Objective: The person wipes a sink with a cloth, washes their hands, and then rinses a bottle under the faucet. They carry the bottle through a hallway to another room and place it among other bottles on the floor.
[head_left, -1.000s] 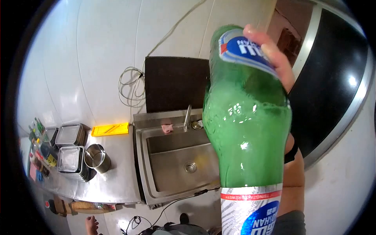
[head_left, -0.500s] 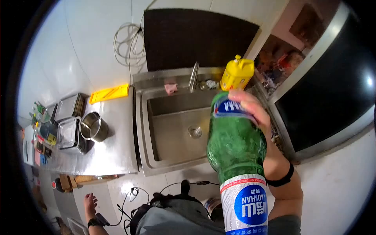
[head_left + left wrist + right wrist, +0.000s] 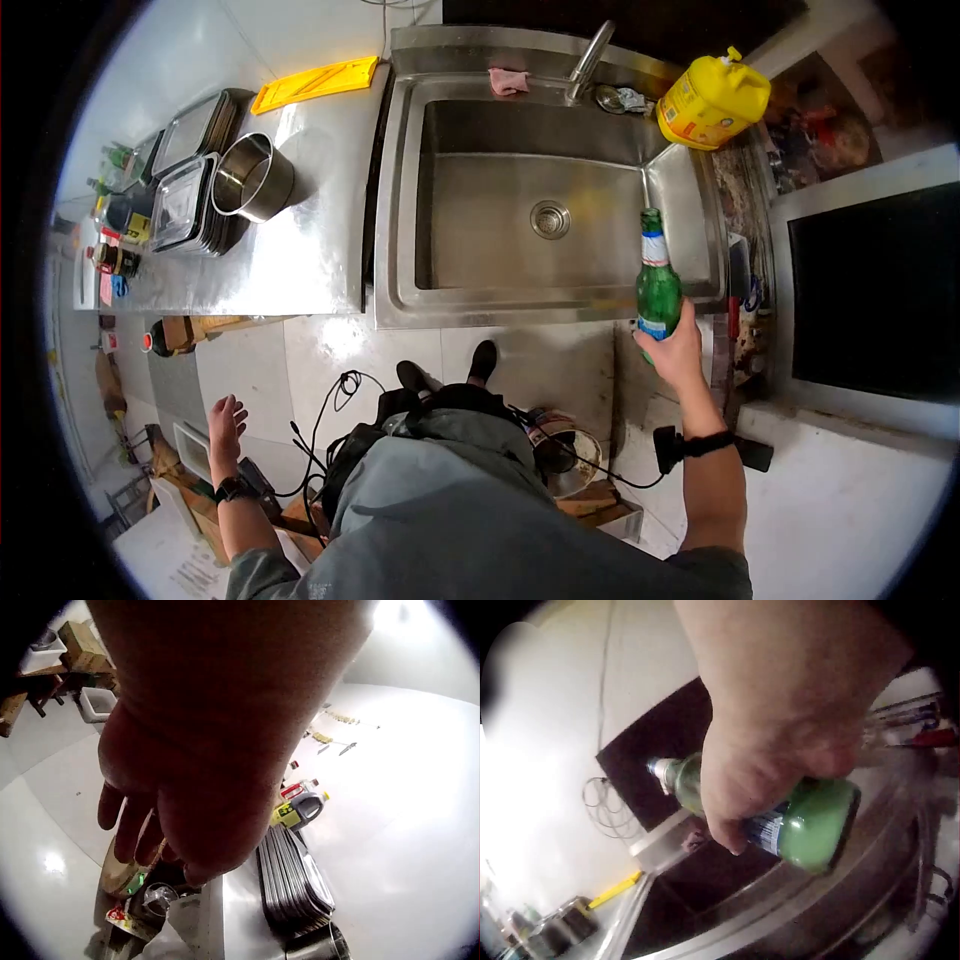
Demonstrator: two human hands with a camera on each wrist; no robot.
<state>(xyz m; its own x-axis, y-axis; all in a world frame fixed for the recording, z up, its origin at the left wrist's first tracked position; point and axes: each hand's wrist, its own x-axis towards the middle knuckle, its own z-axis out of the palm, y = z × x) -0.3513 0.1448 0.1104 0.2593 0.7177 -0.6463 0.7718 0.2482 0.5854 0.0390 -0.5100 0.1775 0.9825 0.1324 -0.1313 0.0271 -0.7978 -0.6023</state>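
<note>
A green glass bottle [image 3: 657,285] with a silver neck label is gripped round its lower body by my right hand [image 3: 678,350], over the sink's front right edge. Its neck points away from me, over the basin [image 3: 480,225]. In the right wrist view my right hand [image 3: 757,765] wraps the bottle [image 3: 817,825], fingers partly hidden behind it. My left hand [image 3: 227,430] hangs at the left, below counter height, fingers loosely bent and holding nothing; the left wrist view shows the same hand [image 3: 180,802] with loose fingers.
A steel counter [image 3: 310,240] at the left bears a metal pot [image 3: 253,178], stacked trays [image 3: 185,205], a yellow slicer [image 3: 315,84] and several bottles. A yellow jug [image 3: 712,100] stands behind the sink's right corner, beside the faucet [image 3: 590,60]. Cables lie on the floor.
The bottle has moved away from the camera and down to the sink's front right edge, its neck now pointing away. The head view has tilted down. The left hand still hangs loose.
</note>
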